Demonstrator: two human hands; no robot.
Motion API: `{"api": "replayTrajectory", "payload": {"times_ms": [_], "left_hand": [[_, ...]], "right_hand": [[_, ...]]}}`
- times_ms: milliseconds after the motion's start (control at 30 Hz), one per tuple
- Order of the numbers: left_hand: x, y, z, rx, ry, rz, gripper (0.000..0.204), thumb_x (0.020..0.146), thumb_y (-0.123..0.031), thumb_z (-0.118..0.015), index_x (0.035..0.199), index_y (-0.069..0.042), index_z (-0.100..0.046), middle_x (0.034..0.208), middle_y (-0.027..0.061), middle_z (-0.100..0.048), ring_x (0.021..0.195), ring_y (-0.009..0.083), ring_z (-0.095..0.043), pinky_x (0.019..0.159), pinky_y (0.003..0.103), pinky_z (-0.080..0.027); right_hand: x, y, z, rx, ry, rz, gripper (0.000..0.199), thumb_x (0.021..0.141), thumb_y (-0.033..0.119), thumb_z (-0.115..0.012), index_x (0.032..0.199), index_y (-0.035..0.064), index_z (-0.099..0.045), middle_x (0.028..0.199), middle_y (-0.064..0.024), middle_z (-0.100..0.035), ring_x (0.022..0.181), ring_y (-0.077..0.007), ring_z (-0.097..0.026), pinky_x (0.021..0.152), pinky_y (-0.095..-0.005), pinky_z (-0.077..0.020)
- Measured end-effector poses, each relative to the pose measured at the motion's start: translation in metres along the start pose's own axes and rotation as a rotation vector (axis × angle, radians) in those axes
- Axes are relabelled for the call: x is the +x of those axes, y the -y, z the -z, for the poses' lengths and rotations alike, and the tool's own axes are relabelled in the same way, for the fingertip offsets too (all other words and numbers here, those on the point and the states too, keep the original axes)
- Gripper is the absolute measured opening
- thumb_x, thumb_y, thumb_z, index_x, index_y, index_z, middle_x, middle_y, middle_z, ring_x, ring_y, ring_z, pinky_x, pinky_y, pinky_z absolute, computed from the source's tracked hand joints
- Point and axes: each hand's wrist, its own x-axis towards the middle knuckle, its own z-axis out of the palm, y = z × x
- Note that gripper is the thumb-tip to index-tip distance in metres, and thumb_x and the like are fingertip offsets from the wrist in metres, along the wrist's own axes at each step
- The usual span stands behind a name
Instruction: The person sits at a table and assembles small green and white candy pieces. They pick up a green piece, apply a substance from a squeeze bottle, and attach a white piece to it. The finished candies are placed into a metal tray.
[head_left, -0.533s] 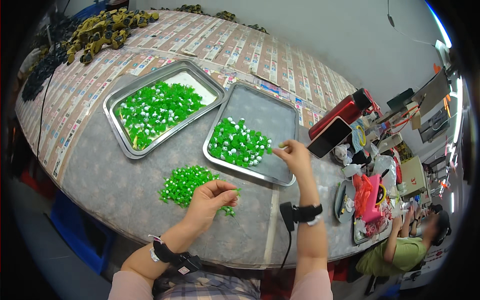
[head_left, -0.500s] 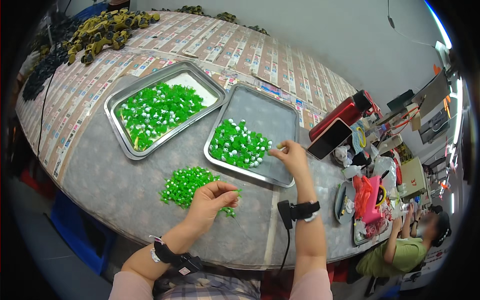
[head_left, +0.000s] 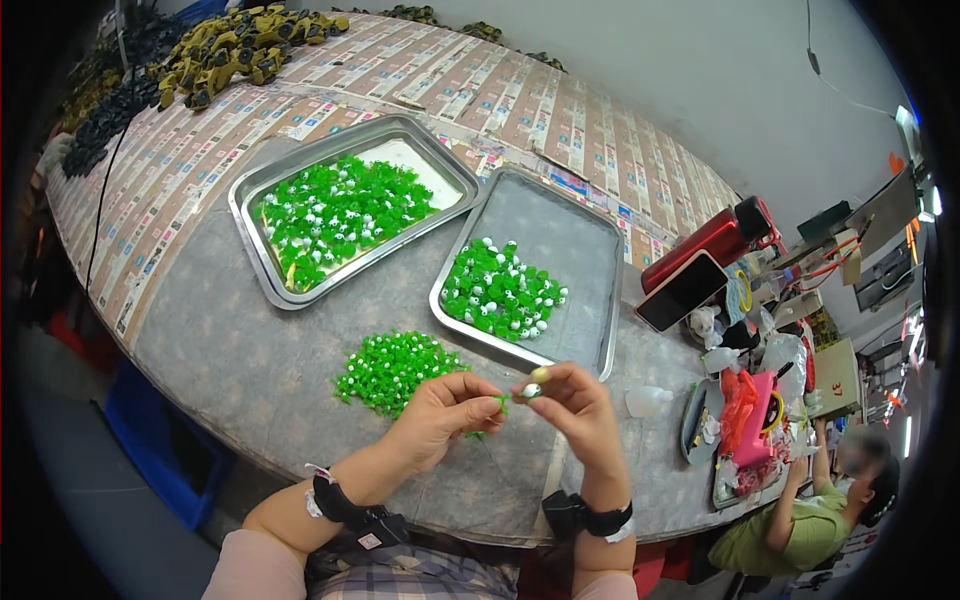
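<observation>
Grey table [head_left: 250, 350]: hands [head_left: 440, 415] [head_left: 575, 405] pinch green piece [head_left: 500, 400].

- Small green piece [head_left: 500, 401]: pinched between the fingers of the left hand [head_left: 440, 415] and the right hand [head_left: 575, 405]; too small to make out its shape, and largely covered by the fingertips.
- Loose green heap [head_left: 395, 365]: its near edge is hidden behind the left hand.
- Both forearms: cut off by the lower edge of the picture.
- Dark pile [head_left: 235, 50] at the far end of the desk [head_left: 200, 330]: single items too small to tell apart; partly cut by the rim.
- Person in green [head_left: 800, 525] at lower right: blurred, partly hidden by the desk edge.
- Clutter [head_left: 745, 420] beside the right tray [head_left: 610, 300]: too small and crowded to identify.
</observation>
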Motion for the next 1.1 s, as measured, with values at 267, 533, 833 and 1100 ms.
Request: {"api": "replayTrajectory", "payload": {"times_ms": [267,533,833,1100], "left_hand": [[0.003,0.002,-0.002,0.032,0.012,-0.032,0.011,0.078,-0.008,-0.055,0.087,-0.002,-0.055,0.081,0.0056,-0.059,0.073,0.0114,-0.057,0.067,0.023,-0.047],[0.004,0.005,-0.001,0.179,-0.028,-0.106,0.010,0.075,-0.003,-0.057,0.085,-0.001,-0.054,0.081,0.0072,-0.058,0.073,0.0145,-0.058,0.067,0.026,-0.049],[0.004,0.005,-0.003,0.183,-0.035,-0.125,0.010,0.076,-0.004,-0.056,0.084,-0.001,-0.054,0.080,0.0075,-0.058,0.072,0.0144,-0.058,0.068,0.027,-0.049],[0.006,0.006,-0.002,0.172,-0.096,-0.108,0.010,0.076,-0.005,-0.057,0.084,-0.001,-0.054,0.080,0.0070,-0.059,0.070,0.0136,-0.058,0.065,0.026,-0.049]], "right_hand": [[-0.009,-0.019,-0.007,-0.026,-0.033,0.069,0.020,0.073,0.000,-0.059,0.093,-0.0007,-0.053,0.090,-0.0064,-0.058,0.083,-0.0121,-0.055,0.074,-0.0232,-0.0432],[-0.012,-0.016,-0.018,0.186,-0.173,-0.031,0.019,0.072,-0.003,-0.058,0.090,-0.0016,-0.055,0.083,-0.0077,-0.059,0.078,-0.0139,-0.057,0.070,-0.0238,-0.0449],[-0.013,-0.028,-0.015,0.280,-0.151,-0.058,0.019,0.073,-0.002,-0.059,0.092,-0.0019,-0.055,0.087,-0.0076,-0.059,0.081,-0.0129,-0.056,0.072,-0.0221,-0.0446],[-0.015,-0.021,-0.021,0.231,-0.281,0.018,0.017,0.071,-0.004,-0.059,0.087,-0.0011,-0.056,0.084,-0.0078,-0.060,0.077,-0.0126,-0.057,0.069,-0.0221,-0.0457]]}}
